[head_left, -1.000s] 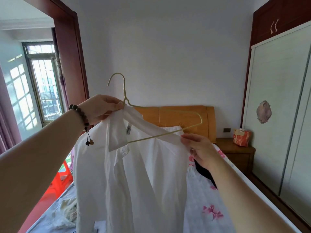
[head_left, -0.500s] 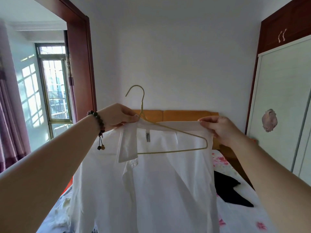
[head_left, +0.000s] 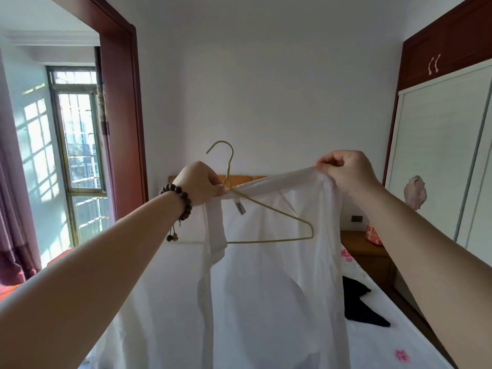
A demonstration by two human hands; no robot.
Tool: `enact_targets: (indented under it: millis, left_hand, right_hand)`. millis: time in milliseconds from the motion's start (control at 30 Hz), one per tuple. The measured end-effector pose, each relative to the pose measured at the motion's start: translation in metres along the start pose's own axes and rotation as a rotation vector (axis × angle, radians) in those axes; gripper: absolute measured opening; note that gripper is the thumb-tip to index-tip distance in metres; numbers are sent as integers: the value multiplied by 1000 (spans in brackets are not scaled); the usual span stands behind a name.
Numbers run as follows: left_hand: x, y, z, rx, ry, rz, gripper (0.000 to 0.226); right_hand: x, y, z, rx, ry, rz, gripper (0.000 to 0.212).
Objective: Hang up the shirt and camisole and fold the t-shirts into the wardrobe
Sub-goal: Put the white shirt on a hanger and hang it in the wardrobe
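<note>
The left hand [head_left: 198, 183], a bead bracelet [head_left: 181, 198] on its wrist, pinches the hanger [head_left: 229, 169] at its neck together with the shirt [head_left: 266, 288] collar. The right hand [head_left: 346, 174] grips the shirt's shoulder edge, lifted above the hanger's right arm. The white shirt hangs over the bed [head_left: 386, 342], where a black garment [head_left: 356, 302] lies. The wardrobe [head_left: 439, 155] stands at the right.

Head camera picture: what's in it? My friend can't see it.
Two hands hold up a white shirt partly on a yellow wire hanger: the left hand grips the hanger's neck, and the right hand pinches the shirt's shoulder above the hanger's arm. Behind are a bed with a black garment and a closed wardrobe.
</note>
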State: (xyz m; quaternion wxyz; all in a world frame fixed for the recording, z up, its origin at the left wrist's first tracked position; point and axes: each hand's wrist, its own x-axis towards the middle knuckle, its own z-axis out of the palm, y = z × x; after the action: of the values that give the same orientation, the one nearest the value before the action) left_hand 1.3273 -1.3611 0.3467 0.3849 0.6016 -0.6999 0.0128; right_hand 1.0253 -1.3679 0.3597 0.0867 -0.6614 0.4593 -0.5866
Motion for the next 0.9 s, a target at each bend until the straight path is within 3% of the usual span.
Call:
enact_targets:
  millis: [167,367,500,700,900]
  left_hand:
    - [-5,15,7,88,147,-8,14]
    - [-1,17,6,-180,299,-52,11]
    - [-2,26,13,-284,346,-40,10]
    - [-10,44,28,-389,308,11,9]
    - [-14,39,25,-501,191,67,5]
  right_hand:
    - [-18,-15,1,81,40,33,2]
    - [-63,-13,23,245,-72,102,11]
    - [-92,-4,54,159,-127,122,9]
    - [-112,-6,92,72,-74,68,9]
    - [-95,-5,71,-63,11,-96,4]
